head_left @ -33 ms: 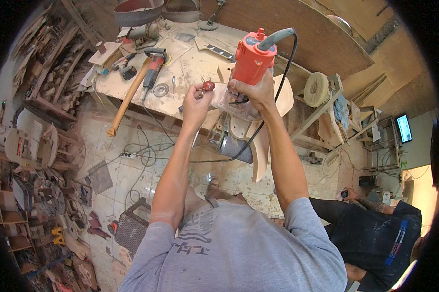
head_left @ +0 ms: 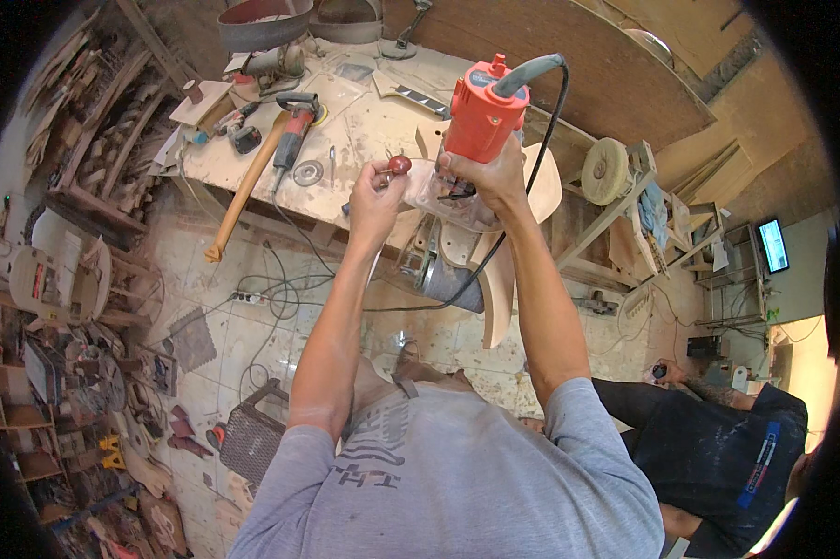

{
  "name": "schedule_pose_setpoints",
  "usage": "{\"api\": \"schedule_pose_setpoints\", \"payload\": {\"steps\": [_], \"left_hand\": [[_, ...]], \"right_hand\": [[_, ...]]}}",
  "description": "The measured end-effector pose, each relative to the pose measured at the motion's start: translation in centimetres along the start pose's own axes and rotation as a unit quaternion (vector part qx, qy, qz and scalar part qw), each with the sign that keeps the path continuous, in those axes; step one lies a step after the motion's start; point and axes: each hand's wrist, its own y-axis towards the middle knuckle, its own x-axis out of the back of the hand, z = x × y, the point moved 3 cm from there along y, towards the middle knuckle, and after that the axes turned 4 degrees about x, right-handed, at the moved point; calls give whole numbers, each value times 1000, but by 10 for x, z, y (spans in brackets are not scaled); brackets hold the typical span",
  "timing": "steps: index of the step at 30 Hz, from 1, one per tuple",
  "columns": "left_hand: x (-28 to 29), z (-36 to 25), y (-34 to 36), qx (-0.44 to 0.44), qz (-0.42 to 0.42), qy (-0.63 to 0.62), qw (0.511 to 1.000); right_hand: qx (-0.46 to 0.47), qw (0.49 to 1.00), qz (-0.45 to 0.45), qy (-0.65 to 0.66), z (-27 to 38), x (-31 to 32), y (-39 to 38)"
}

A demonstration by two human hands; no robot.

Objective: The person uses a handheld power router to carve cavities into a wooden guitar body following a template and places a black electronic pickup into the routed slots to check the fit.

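A red router [head_left: 488, 116] stands upright over the near edge of the workbench, a grey cable sleeve curving out of its top. My right hand [head_left: 494, 177] is closed round the lower part of its body. To its left, my left hand [head_left: 379, 193] is closed with the fingers bent at a dark red round knob [head_left: 399, 165] beside the router's base. The clear base plate [head_left: 439, 200] shows partly between my hands, and the cutter is hidden. Under and beside the router lie pale curved wooden pieces [head_left: 548, 191], one of which [head_left: 500, 298] hangs down past the bench edge.
On the dusty workbench [head_left: 355, 116] lie an angle grinder [head_left: 299, 126], a long wooden bar [head_left: 248, 186] jutting over the edge, and a metal disc [head_left: 308, 172]. The black cord [head_left: 457, 296] loops below my right arm. A person in a dark shirt [head_left: 718, 456] is at the right.
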Motion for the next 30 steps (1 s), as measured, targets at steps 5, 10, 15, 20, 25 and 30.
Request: {"api": "schedule_pose_setpoints", "payload": {"steps": [5, 10, 15, 20, 25, 30], "left_hand": [[-1, -1, 0, -1, -7, 25, 1000], [-1, -4, 0, -5, -4, 35, 999], [0, -5, -1, -4, 0, 41, 999], [-2, -7, -1, 14, 9, 23, 1000], [-3, -11, -2, -2, 8, 47, 999], [-3, -5, 1, 14, 9, 13, 1000]], "right_hand": [[4, 1000, -7, -5, 4, -1, 0], [-13, 1000, -6, -20, -1, 2, 0], [-1, 1000, 12, 6, -1, 1, -1], [-3, 1000, -1, -14, -9, 6, -3], [-4, 1000, 6, 19, -6, 6, -2], [-15, 1000, 14, -17, -23, 12, -1]]}}
